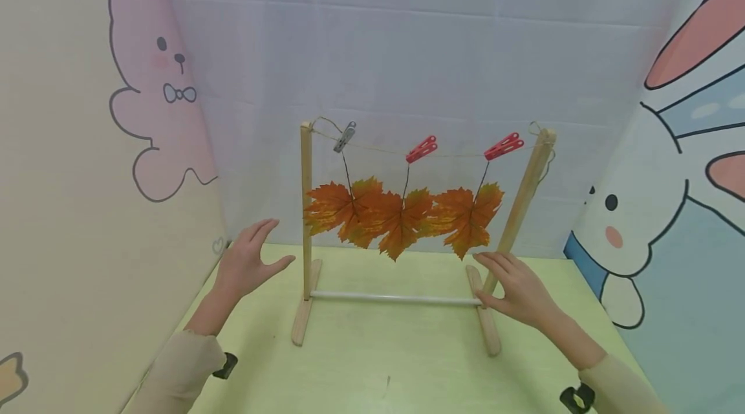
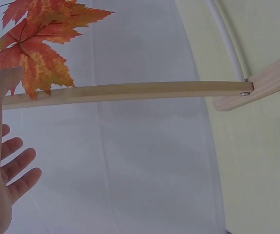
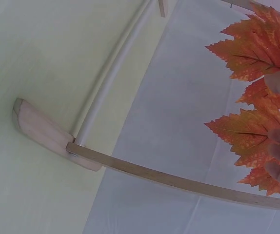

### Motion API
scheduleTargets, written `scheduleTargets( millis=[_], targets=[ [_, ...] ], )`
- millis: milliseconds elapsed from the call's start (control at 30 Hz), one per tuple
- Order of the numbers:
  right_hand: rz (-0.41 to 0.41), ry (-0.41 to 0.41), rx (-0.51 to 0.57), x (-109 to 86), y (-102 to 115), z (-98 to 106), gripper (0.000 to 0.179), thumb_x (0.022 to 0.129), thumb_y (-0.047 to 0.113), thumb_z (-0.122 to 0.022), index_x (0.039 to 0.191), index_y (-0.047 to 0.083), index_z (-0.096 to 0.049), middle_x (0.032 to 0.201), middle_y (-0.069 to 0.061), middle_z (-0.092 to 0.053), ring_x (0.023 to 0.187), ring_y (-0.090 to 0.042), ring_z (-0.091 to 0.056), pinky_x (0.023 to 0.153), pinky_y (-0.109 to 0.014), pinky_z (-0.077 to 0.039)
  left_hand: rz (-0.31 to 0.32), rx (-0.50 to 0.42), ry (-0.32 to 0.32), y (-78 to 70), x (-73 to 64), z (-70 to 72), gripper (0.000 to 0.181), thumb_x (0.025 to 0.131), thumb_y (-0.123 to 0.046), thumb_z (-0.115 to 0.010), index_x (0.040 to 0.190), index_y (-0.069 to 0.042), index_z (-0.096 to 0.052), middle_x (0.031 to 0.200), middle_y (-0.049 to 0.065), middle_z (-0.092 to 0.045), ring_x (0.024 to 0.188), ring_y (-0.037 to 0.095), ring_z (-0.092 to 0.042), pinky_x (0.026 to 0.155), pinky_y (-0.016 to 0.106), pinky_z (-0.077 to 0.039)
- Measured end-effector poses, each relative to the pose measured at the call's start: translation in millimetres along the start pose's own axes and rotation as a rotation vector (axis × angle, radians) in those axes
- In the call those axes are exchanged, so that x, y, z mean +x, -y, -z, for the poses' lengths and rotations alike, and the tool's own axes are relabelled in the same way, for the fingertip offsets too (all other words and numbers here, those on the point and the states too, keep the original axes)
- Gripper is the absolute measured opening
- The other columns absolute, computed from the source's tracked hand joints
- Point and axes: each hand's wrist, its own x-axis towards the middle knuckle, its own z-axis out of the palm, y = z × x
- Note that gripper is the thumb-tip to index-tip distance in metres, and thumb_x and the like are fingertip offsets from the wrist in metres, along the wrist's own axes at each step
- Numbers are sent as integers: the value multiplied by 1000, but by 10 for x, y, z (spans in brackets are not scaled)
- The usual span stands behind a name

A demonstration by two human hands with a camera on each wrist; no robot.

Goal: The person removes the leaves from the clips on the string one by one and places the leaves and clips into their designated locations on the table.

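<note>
In the head view I have three leaves [image 1: 400, 218] hanging by their stems from a grey clip [image 1: 345, 138] and two red clips [image 1: 421, 149] on a thin cord [image 1: 378, 149], between the left post [image 1: 306, 220] and the right post [image 1: 526, 191]. The leaves overlap, so I can't trace where one edge ends and the next begins. The left hand [image 1: 246, 262] is beside the left post, thumb wide of straight fingers; on its wrist view it is cut off at the edge, as are the leaves. The right hand [image 1: 518, 291], fingers extended and thumb apart, covers part of the right post near the bar [image 1: 396, 298]; I can't tell whether it touches the post. Its wrist view crops it too, fingers overlapping the leaves, contact unclear. Both sleeves [image 1: 183, 362] run out of my head view.
</note>
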Motion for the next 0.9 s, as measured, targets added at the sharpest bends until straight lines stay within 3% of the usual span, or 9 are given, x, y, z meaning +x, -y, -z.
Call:
scheduleTargets(
  millis=[267,400,900],
  targets=[
    [9,-17,-11,124,-29,75,61,88,52,-46,117,-1,-56,105,-13,-61,92,-29,-56,70,-46,-50,-53,-43,-16,-61,316,59,67,64,-30,-78,119,-1,-54,117,15,-56,102,33,-54,64,44,-51],
    [12,-13,-27,185,-38,106,64,88,54,-43,117,-1,-56,104,-13,-60,91,-28,-56,71,-46,-49,-75,-59,-45,-128,450,86,68,63,-27,-79,120,-2,-54,117,16,-56,102,34,-54,64,46,-50],
    [59,-69,-14,408,-33,148,65,90,54,-38,111,-4,-59,106,-14,-61,92,-28,-57,72,-43,-50,-30,-191,-101,-424,719,-7,66,68,-23,-79,124,-2,-52,117,17,-57,106,33,-51,78,48,-46]
  ],
)
